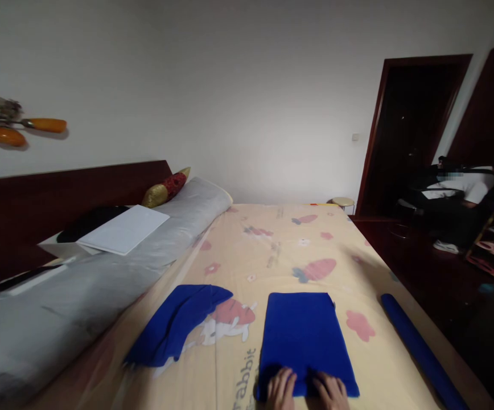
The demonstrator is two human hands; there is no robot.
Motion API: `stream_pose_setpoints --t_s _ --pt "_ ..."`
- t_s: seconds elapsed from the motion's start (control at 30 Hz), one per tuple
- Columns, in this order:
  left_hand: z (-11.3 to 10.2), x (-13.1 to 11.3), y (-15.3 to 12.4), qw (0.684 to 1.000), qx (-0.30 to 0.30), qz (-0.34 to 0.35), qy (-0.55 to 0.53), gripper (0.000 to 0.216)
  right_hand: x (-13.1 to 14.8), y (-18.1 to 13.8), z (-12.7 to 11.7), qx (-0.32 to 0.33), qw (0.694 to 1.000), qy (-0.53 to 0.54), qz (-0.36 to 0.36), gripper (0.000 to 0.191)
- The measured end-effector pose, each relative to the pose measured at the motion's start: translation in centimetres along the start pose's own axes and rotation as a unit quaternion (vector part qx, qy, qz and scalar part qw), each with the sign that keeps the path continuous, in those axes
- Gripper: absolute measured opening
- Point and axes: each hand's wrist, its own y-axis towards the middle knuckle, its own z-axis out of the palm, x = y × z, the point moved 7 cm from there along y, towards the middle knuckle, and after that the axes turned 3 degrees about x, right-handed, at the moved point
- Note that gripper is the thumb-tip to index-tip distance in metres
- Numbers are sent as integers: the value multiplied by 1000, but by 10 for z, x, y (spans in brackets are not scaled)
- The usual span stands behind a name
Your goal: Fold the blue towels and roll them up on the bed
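A folded blue cloth lies flat as a rectangle on the bed, in the lower middle of the view. My left hand is at its near edge, fingers curled onto the fabric. Close beside it, my right hand grips the same edge with bent fingers; both thumbs are largely hidden. To the left is a crumpled blue cloth piece, spread loosely over a rabbit print. A long, narrow blue roll rests along the bed's right side, apart from my hands.
The patterned bed sheet reaches to the far wall. Along the left are a grey bolster, a white flat panel and a red-and-gold cushion. A person sits at the right, near a shoe rack.
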Motion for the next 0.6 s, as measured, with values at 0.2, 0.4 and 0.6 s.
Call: stream_pose_setpoints --t_s 0.2,0.4,0.6 --pt "-17 4 -3 986 -16 166 -14 43 0 4 -9 -9 999 13 -41 28" --pt "-48 78 -17 981 65 151 103 50 -74 -37 -38 -5 997 -80 -4 35" --pt "-28 -4 6 982 -5 178 56 43 1 5 -16 -11 998 17 -55 40"
